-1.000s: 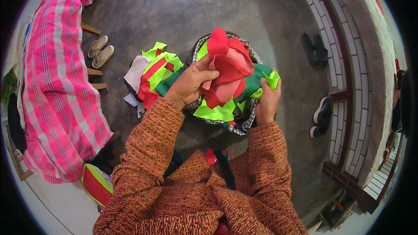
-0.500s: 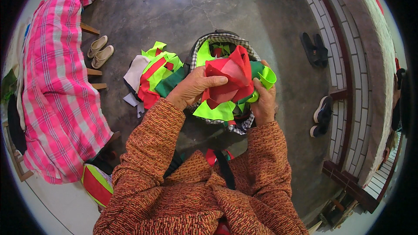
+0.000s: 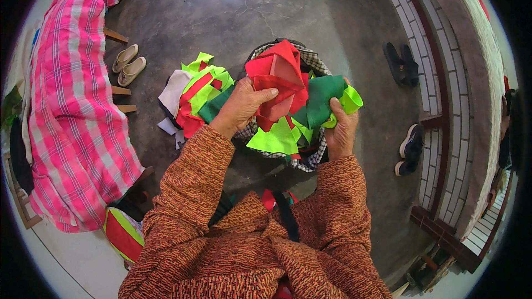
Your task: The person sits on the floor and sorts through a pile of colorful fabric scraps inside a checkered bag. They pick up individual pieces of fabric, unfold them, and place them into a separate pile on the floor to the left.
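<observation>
Red fabric pieces (image 3: 280,72) are pinched between the thumb and fingers of my left hand (image 3: 241,104). My right hand (image 3: 342,127) grips a dark green fabric piece (image 3: 324,97) together with a curled neon-yellow one (image 3: 351,99). Both hands are over a checked cloth bag (image 3: 313,61) standing open on the floor. More neon-yellow scraps (image 3: 275,142) show in the bag below the red pieces. Left of the bag lies a heap of scraps (image 3: 202,91) in neon yellow, red, green and grey.
A pink plaid cloth (image 3: 83,111) covers a piece of furniture with wooden legs at left. Beige shoes (image 3: 132,71) stand beside it. Black slippers (image 3: 400,63) and dark shoes (image 3: 411,143) are at right, along a white-brick wall (image 3: 438,94). A red and yellow stuffed item (image 3: 123,233) sits lower left.
My hands have moved slightly apart. The red pieces went up and left with my left hand, while my right hand shifted right, leaving more of the green piece exposed.
</observation>
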Demonstrator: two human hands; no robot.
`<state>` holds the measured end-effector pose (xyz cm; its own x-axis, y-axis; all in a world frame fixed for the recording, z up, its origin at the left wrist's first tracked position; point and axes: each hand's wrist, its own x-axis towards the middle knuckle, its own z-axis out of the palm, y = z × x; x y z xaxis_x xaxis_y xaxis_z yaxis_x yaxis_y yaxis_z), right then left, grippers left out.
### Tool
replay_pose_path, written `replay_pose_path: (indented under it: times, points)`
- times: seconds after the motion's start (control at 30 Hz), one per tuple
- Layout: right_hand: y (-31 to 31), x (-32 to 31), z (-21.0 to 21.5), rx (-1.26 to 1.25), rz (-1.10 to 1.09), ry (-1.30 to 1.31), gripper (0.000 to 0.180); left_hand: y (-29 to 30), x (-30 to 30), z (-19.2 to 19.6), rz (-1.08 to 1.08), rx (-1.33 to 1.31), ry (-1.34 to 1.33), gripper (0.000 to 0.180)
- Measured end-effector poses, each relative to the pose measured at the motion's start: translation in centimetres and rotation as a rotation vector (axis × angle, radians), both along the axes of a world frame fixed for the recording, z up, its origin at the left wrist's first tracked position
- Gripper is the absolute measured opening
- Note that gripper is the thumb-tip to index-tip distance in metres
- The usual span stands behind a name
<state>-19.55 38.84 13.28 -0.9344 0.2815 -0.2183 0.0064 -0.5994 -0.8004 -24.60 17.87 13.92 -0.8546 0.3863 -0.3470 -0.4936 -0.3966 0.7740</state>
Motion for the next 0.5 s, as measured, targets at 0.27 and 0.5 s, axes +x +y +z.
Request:
replay_pose_path:
  times: [0.27,0.5]
  points:
    - [0.7,0.1,-1.4,0.069,-0.181,0.003,0.037,0.1,0.2,-1.1,-0.075,-0.461,0.220,0.036]
    - [-1.9,1.3,-2.6,0.172,0.108,0.020,0.029,2.2,1.3,-0.6,-0.147,-0.288,0.258,0.037]
